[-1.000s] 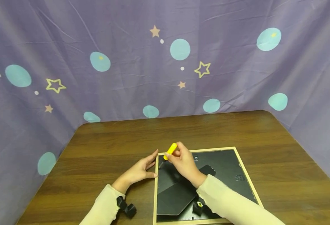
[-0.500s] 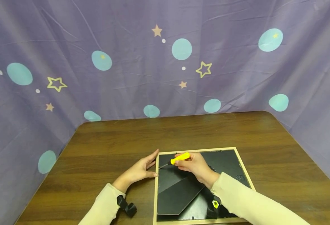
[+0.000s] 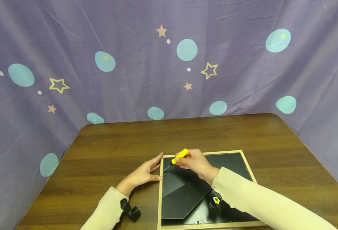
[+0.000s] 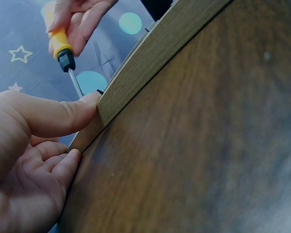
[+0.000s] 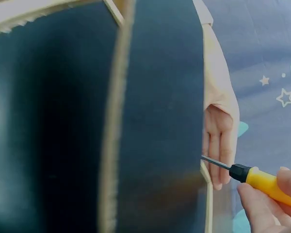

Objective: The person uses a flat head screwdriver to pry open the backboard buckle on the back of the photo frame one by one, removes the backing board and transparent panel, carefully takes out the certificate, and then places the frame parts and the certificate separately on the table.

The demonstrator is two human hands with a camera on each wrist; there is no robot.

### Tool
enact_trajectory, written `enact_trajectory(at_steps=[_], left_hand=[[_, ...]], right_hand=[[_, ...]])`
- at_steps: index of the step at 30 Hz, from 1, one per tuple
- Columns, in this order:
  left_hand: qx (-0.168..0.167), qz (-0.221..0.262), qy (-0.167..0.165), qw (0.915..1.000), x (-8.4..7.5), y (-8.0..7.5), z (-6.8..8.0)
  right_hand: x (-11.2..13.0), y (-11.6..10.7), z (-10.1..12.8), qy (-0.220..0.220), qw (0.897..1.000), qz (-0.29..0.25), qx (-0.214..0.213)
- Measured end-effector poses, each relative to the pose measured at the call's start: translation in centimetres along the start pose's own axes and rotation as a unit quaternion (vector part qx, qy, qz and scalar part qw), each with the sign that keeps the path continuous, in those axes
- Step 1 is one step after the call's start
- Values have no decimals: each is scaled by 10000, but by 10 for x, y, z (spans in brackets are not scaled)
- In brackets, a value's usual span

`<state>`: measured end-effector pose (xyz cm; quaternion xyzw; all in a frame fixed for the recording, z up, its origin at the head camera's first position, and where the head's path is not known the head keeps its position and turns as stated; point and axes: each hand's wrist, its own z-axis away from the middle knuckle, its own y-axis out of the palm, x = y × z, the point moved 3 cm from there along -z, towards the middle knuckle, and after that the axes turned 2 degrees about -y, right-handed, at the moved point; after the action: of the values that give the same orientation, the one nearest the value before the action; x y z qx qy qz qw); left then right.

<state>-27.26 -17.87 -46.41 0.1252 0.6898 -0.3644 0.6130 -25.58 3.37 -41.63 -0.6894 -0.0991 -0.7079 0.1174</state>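
A picture frame [image 3: 159,198] lies face down near the table's front edge, its black backing [image 3: 232,166] ringed by a light wood border. My right hand [image 3: 181,161] grips a yellow-handled screwdriver [image 3: 180,155]. Its tip points down at the backing just inside the frame's far left corner. My left hand [image 3: 157,167] rests on the table against the frame's left side. In the left wrist view its thumb [image 4: 53,116] presses the wood edge [image 4: 136,63], under the screwdriver [image 4: 60,41]. The right wrist view shows the screwdriver [image 5: 262,182] shaft reaching the backing [image 5: 160,97] beside the left hand [image 5: 218,121].
The frame's black easel flap [image 3: 183,198] lies folded across the backing. The brown wooden table [image 3: 186,134] stretches away behind the frame. A purple cloth [image 3: 128,80] with stars and teal dots hangs around its back and sides. Black straps [image 3: 129,210] sit on both wrists.
The right hand has tipped the screwdriver handle up from a flatter angle and drawn slightly left, with the tip still at the same corner. The left hand has stayed put.
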Motion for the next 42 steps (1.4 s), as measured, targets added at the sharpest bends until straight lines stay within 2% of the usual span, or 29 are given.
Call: enact_trajectory(at_steps=[7,17,23,30,37,42], left_hand=[[3,-52,35,10000,0,0,0],[22,-50,19,10000,2,-1,0],[18,-57,-62,10000,1,-1,0],[32,-68,82,9999,2,0,0],[-10,-7,102,9999,2,-1,-1],[-2,12,46,10000,2,0,-1]], right_hand=[[4,10,-9,-194,9997,22,-166],[4,21,-12,-382,9990,-153,-155],[1,24,-17,-341,9982,-349,-360],[-6,27,-21,-312,9959,-631,-567],[-12,29,-24,-315,9924,-971,-692],[-16,31,-26,-415,9880,-1161,-932]])
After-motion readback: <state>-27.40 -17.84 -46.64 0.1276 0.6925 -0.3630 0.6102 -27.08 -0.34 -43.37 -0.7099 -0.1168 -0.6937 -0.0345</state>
